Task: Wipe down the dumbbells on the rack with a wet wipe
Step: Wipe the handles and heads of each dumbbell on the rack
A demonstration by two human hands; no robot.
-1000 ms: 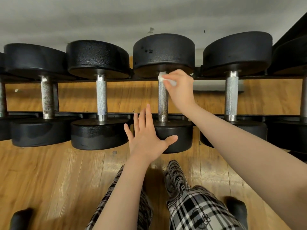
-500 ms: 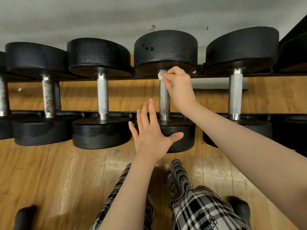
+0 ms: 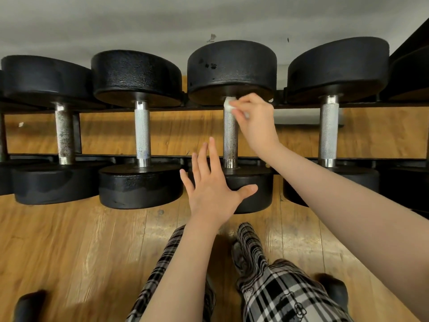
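Rack (image 3: 162,109): black rails carrying a row of black dumbbells, each lying front to back across the rails.
Dumbbell (image 3: 230,135): third full one from the left, speckled metal handle, one head near, one far.
Wipe (image 3: 228,105): small white wad pressed on the far end of that handle, just under the far head.
Right hand (image 3: 256,119): fingers curled, pinching the wipe against the handle — arm reaching in from the right.
Left hand (image 3: 212,189): fingers straight and spread wide, palm down over the near head; thumb lies across the head's side, holding nothing. Whether the palm presses the head I cannot tell.
Neighbours: a dumbbell with a bright knurled handle (image 3: 142,131) to the left, a rusty-handled one (image 3: 63,133) further left, another bright one (image 3: 328,129) to the right.
Floor (image 3: 69,240): wooden planks under the rack — plaid trousers (image 3: 274,287) at the bottom edge.
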